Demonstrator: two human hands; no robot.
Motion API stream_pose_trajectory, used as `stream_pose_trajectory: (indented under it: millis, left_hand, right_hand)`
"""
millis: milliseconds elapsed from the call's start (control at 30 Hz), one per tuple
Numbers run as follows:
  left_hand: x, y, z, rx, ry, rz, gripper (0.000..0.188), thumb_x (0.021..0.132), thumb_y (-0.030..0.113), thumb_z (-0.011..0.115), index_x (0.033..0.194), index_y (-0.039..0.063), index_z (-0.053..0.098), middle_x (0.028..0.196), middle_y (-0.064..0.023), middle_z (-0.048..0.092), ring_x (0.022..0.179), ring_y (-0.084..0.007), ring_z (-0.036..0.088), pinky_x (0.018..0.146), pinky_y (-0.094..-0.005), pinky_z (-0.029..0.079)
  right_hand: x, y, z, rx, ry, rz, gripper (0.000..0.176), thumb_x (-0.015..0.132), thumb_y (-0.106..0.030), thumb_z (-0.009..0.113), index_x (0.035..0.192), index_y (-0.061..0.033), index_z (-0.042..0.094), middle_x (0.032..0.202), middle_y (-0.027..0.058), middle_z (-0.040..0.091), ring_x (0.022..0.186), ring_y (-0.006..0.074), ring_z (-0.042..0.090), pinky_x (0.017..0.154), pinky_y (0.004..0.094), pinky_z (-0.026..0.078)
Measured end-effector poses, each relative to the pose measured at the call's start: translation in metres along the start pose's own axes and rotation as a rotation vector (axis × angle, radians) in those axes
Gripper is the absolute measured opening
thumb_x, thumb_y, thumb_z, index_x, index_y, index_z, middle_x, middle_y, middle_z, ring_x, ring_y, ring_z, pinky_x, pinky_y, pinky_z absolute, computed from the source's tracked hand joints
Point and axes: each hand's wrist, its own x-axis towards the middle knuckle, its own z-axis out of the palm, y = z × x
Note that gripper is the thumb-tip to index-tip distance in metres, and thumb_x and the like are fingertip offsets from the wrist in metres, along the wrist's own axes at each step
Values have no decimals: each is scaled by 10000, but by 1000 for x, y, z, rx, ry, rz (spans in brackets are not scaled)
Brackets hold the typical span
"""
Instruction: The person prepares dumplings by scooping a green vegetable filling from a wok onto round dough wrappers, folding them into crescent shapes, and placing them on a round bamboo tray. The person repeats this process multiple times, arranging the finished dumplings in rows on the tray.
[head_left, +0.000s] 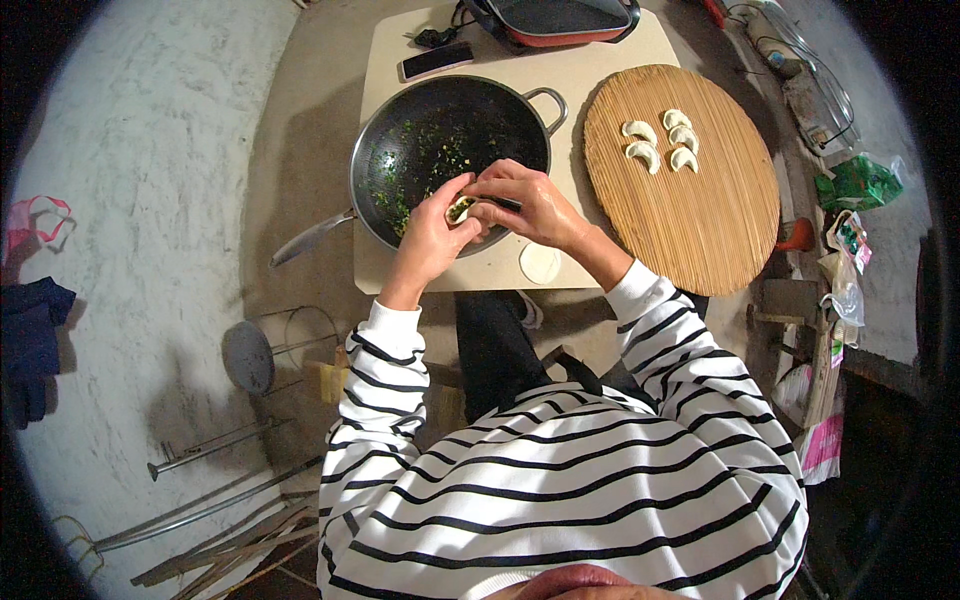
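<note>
Above the near rim of a dark wok (480, 101), my two hands meet around a partly folded dumpling (458, 211) with green filling showing. My left hand (429, 244) holds its left side. The fingers of my right hand (534, 206) pinch it from the right, and a thin dark utensil (504, 201) lies along them, its kind unclear. Chopped green filling (390, 202) is spread over the wok's inside. A round dough wrapper (540, 262) lies on the table by its front edge, below my right wrist. My fingers hide part of the dumpling.
Several folded dumplings (643, 157) rest on a round wooden board (697, 232) at the right. A phone (437, 61) and a red-sided electric pan (562, 21) are at the back of the table (577, 75). The wok's long handle (311, 238) juts out past the table's left edge.
</note>
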Motion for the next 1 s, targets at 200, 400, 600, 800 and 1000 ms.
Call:
stream_pose_trajectory:
  millis: [200,400,600,800,1000]
  left_hand:
    - [1,19,-3,99,-42,-8,595,915,11,681,1466,-12,459,946,-94,698,762,-120,670,669,-274,567]
    - [3,13,-2,-16,27,-8,457,923,133,752,1326,-8,590,974,-24,687,832,-86,643,718,-245,540]
    - [-5,-4,17,-339,101,-81,288,933,155,749,1169,10,672,1003,3,690,893,-61,627,816,-229,522]
    - [-3,-4,22,-242,68,35,248,953,91,706,1181,1,673,1039,-10,705,940,-71,647,857,-242,529]
    - [-5,2,24,-192,61,34,225,959,65,686,1172,-8,678,1057,-18,708,976,-79,653,869,-249,528]
  right_hand:
    - [3,1,-2,-4,1,5,174,877,-123,760,1014,-16,760,970,123,686,881,251,673,767,361,564]
    - [-3,-3,2,-119,180,-6,143,899,-84,730,1009,8,740,944,118,686,831,252,677,723,350,563]
    - [-9,-9,-4,-32,187,148,176,914,-74,700,1072,-2,733,965,150,687,909,305,680,780,388,570]
    - [-9,-10,-13,-80,133,-10,224,862,-77,738,1079,-23,739,1008,132,675,954,282,666,813,392,565]
    - [-11,-12,-12,44,150,163,175,870,-111,757,1017,-17,748,958,122,683,883,275,675,764,384,563]
